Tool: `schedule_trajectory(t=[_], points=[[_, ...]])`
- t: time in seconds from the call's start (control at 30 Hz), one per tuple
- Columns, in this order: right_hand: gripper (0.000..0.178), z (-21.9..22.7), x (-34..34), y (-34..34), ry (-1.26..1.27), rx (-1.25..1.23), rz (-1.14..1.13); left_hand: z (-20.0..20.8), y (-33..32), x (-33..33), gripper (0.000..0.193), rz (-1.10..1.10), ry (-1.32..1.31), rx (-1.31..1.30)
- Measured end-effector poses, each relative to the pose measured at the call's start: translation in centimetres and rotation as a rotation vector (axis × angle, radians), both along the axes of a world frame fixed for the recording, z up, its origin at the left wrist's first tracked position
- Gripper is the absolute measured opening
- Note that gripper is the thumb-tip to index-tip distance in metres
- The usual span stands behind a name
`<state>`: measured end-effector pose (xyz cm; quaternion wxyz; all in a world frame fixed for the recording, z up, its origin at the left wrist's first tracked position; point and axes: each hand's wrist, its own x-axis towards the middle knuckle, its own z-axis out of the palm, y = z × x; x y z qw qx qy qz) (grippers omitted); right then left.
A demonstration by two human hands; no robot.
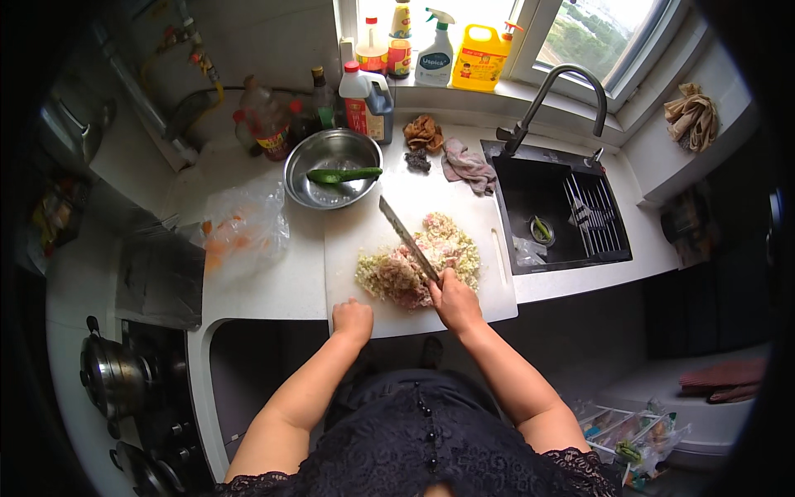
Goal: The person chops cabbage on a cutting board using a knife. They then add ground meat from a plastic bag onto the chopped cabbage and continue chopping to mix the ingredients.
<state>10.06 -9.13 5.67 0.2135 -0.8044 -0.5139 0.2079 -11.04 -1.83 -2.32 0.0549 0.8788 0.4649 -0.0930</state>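
My right hand (pixel 456 301) is wrapped round the handle of a kitchen knife (pixel 406 236). Its blade, seen nearly edge-on, slants up and left over a heap of chopped pale green vegetable and pinkish minced meat (pixel 397 277). The heap spreads across a white cutting board (pixel 348 240), partly hidden by the knife and hand. At the board's near edge, left of the heap, my left hand (pixel 353 320) rests in a loose fist, with no object showing in it.
Behind the board stands a steel bowl (pixel 302 186) holding a green cucumber-like vegetable (pixel 344 175). A plastic bag (pixel 248 224) lies left. Right are a cloth (pixel 469 167) and a black sink (pixel 530 195) with a tap (pixel 571 70). A large jug (pixel 364 108) and several bottles line the back.
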Motion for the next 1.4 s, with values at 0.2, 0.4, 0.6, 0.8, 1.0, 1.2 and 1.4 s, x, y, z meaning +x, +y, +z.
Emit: schedule_trajectory(t=[0.2, 0.4, 0.6, 0.8, 1.0, 1.2, 1.4], points=[[0.030, -2.8, 2.0, -0.2, -0.042, -0.076, 0.007, 0.4, 0.0, 0.1, 0.017, -0.020, 0.010, -0.010], [0.031, -2.9, 2.2, -0.8, -0.027, -0.052, -0.066, 0.5, 0.0, 0.4, 0.020, 0.009, 0.043, -0.051], [0.035, 0.7, 2.2, 0.0, 0.053, -0.065, -0.078, 0.6, 0.2, 0.0, 0.023, 0.022, 0.088, -0.086], [0.035, -0.2, 3.6, 0.3, 0.013, -0.169, -0.054, 1.7, 0.0, 0.5, 0.019, 0.009, 0.072, -0.103], [0.034, -2.2, 4.4, -0.8, -0.026, -0.190, -0.063, 1.3, 0.1, 0.6, 0.017, 0.005, 0.062, -0.077], [0.033, 0.7, 3.8, -0.6, -0.008, -0.091, -0.053, 0.8, -0.1, 0.1, 0.016, 0.010, 0.084, -0.085], [0.033, 0.6, 5.1, -0.3, -0.017, -0.185, -0.028, 0.7, 0.2, 0.0, 0.023, 0.014, 0.076, -0.058]])
